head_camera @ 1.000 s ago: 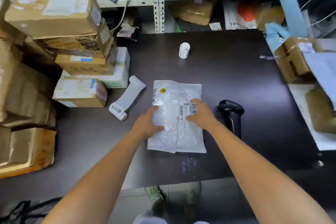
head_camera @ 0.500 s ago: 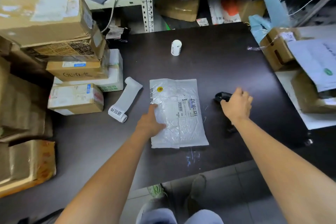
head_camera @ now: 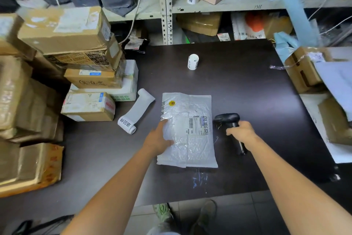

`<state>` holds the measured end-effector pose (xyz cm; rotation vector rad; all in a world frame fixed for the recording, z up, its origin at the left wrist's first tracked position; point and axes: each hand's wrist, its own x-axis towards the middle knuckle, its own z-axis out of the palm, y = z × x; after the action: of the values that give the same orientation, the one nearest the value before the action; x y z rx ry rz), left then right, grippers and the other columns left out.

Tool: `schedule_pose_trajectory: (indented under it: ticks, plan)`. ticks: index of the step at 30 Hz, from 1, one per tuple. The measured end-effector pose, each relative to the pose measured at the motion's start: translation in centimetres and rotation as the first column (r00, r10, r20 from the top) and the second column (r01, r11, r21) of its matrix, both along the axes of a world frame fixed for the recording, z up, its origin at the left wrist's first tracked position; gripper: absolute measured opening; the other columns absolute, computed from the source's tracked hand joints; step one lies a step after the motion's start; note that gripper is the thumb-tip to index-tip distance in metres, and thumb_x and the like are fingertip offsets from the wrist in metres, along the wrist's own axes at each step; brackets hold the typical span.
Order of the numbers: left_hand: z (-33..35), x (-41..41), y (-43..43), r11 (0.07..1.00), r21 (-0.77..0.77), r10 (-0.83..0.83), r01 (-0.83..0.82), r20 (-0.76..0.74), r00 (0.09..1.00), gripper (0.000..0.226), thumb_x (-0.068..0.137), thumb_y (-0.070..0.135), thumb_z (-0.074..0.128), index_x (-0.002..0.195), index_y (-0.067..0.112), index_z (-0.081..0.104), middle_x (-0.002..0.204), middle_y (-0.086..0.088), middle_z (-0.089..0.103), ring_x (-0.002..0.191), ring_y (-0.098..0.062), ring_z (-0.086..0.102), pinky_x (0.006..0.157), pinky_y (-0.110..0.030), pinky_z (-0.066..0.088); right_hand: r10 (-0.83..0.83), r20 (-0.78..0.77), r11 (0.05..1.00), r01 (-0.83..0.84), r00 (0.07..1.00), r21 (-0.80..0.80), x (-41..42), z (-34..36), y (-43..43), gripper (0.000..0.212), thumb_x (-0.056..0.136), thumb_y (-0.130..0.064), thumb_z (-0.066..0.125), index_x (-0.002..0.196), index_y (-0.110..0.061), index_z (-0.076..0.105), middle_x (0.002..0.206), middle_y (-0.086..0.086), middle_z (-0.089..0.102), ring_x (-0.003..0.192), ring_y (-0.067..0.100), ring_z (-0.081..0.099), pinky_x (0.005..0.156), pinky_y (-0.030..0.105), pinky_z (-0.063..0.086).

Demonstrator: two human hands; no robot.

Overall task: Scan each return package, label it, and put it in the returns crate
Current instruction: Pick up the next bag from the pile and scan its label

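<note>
Two shoes (head_camera: 163, 213) are standing on the tiled floor just under the near edge of a dark table (head_camera: 257, 91), and two bare forearms are reaching forward over that edge. Left hand (head_camera: 158, 141): it is resting on the left margin of the package (head_camera: 192, 149), with its fingers lying loosely extended over the plastic and pressing it down; whether the thumb is tucking under the edge cannot be told. The package, a flat white plastic mailer, is lying on the table directly ahead of the person. A printed shipping label (head_camera: 198, 125) is facing up near its right edge, and a small yellow sticker (head_camera: 172, 103) is showing near its far left corner. Right hand (head_camera: 242, 131): its fingers are curling tightly round the handle of a black scanner (head_camera: 227, 118), whose head is sitting just beside the package's right edge, level with the shipping label; whether the scanner is touching the table cannot be told. Left of the package a label roll (head_camera: 133, 118) is lying partly unrolled, its strip trailing toward a stack of cardboard boxes (head_camera: 89, 105) occupying the table's left side. Farther back a small white roll (head_camera: 193, 61) is standing upright, well apart from the package. Behind the table a metal shelf (head_camera: 219, 7) is carrying more parcels and bags.
</note>
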<state>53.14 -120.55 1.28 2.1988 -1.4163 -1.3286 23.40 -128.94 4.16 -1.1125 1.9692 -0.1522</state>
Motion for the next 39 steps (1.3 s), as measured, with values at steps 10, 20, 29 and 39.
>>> schedule_pose_trajectory:
  ticks: [10, 20, 29, 39]
  plan:
    - [0.5, -0.2, 1.1, 0.998, -0.057, 0.007, -0.004, 0.055, 0.998, 0.091, 0.079, 0.036, 0.073, 0.151, 0.040, 0.018, 0.142, -0.004, 0.047, 0.127, -0.026, 0.046, 0.101, -0.037, 0.042, 0.636, -0.163, 0.756, -0.651, 0.754, -0.067, 1.9, 6.7, -1.8, 0.012, 0.078, -0.019, 0.064, 0.077, -0.025, 0.054, 0.079, 0.000, 0.062, 0.073, 0.022, 0.059, 0.059, 0.031, 0.044]
    - [1.1, -0.6, 0.8, 0.999, -0.038, 0.014, -0.009, 0.112, 0.994, 0.088, 0.080, 0.034, 0.072, 0.149, 0.043, 0.019, 0.133, -0.008, 0.047, 0.121, -0.028, 0.049, 0.097, -0.038, 0.043, 0.749, -0.291, 0.620, -0.785, 0.595, -0.012, 2.7, 9.4, -1.3, 0.013, 0.082, -0.024, 0.062, 0.074, -0.016, 0.055, 0.069, 0.001, 0.060, 0.059, 0.017, 0.050, 0.051, 0.027, 0.037]
    - [1.4, -0.7, 0.8, 1.000, -0.030, -0.003, 0.007, 0.135, 0.991, 0.088, 0.081, 0.035, 0.071, 0.150, 0.042, 0.017, 0.128, -0.009, 0.046, 0.118, -0.028, 0.051, 0.097, -0.039, 0.045, 0.718, -0.260, 0.649, -0.756, 0.646, -0.086, 2.0, 9.4, -1.5, 0.009, 0.083, -0.026, 0.061, 0.079, -0.021, 0.054, 0.074, -0.003, 0.062, 0.067, 0.018, 0.057, 0.056, 0.031, 0.044]
    - [0.4, -0.5, 1.2, 0.999, -0.021, 0.035, -0.033, 0.096, 0.995, 0.087, 0.079, 0.039, 0.073, 0.148, 0.045, 0.019, 0.126, -0.008, 0.047, 0.115, -0.027, 0.052, 0.096, -0.038, 0.045, 0.160, 0.012, 0.977, -0.157, 0.987, -0.148, -2.7, 0.6, 0.0, 0.028, 0.082, -0.029, 0.078, 0.096, -0.007, 0.067, 0.091, 0.007, 0.067, 0.089, 0.028, 0.062, 0.074, 0.034, 0.047]
